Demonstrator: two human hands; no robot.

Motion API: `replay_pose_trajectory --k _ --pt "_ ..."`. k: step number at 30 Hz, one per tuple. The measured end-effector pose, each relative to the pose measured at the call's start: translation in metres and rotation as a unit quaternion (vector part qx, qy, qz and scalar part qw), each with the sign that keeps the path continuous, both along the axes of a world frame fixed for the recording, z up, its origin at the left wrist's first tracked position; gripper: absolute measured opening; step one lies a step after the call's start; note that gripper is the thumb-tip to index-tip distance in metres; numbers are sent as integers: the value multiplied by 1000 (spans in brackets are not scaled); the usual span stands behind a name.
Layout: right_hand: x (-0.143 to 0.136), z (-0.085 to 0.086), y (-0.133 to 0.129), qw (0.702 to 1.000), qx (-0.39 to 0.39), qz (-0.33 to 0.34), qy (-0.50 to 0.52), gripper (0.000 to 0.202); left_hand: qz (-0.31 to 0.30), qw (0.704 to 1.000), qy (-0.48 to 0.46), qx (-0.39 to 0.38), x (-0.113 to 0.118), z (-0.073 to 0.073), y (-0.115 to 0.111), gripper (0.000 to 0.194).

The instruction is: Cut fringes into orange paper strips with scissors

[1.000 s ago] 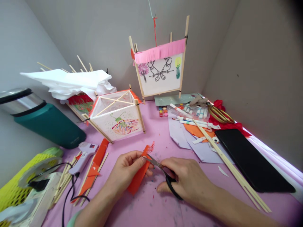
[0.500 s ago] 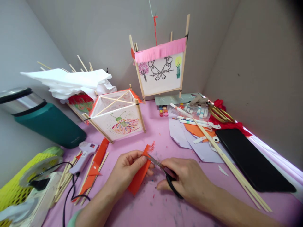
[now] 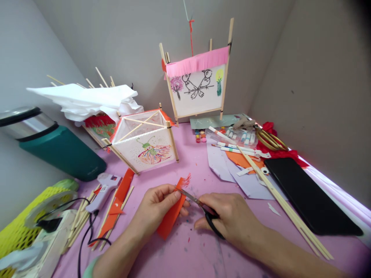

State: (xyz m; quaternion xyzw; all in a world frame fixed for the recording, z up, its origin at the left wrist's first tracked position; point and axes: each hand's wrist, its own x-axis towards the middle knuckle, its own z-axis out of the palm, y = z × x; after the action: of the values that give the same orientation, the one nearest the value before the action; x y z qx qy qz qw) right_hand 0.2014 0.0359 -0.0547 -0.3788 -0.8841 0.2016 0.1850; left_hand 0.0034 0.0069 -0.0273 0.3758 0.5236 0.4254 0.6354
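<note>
Pinched between the thumb and fingers of my left hand (image 3: 162, 200) is a strip of orange paper (image 3: 171, 218), its upper end cut into thin fringe. My right hand (image 3: 227, 216) is closed on the black handles of a pair of scissors (image 3: 214, 224). The scissor blades lie across the strip's edge beside my left thumb and look nearly closed. Behind my hands stands a stick-framed paper lantern (image 3: 153, 150) with a colourful butterfly drawing. A second lantern (image 3: 199, 94), with two birds and a pink fringe, hangs from a red string.
On the left are a teal bottle (image 3: 63, 152), a glue gun (image 3: 106, 189) with its black cable, and cut orange paper (image 3: 117, 204). To the right lie a black phone (image 3: 310, 197), long wooden sticks (image 3: 278, 197), markers (image 3: 236, 148) and golden scissors (image 3: 271, 139). Purple cloth (image 3: 197, 255) covers the table.
The camera view has shifted very slightly. The scissor blades look a little more closed at the strip's edge, and both hands keep nearly the same place.
</note>
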Motion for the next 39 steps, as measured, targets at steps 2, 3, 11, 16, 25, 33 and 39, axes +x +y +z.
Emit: replay_pose_trajectory --k 2,3,11,16,25,33,39 --pt "0 2 0 1000 -6 2 -3 31 1 1000 0 -1 0 1 0 22" --pt "0 2 -1 1000 -10 3 -4 30 0 1000 0 -2 0 1 0 22" --pt "-1 2 -1 999 -25 11 31 32 -27 1000 8 -6 2 -2 0 23" --pt "-1 4 -3 998 -39 8 41 35 -43 999 1 2 3 -4 -1 21" --pt "-2 2 -4 998 -43 12 36 32 -45 999 8 -4 2 -3 -1 22" --pt "-1 1 -3 997 -45 20 56 27 -48 999 17 -1 2 -2 -1 23" --pt "-2 1 -4 997 -48 15 61 31 -63 998 16 3 3 -1 -1 21"
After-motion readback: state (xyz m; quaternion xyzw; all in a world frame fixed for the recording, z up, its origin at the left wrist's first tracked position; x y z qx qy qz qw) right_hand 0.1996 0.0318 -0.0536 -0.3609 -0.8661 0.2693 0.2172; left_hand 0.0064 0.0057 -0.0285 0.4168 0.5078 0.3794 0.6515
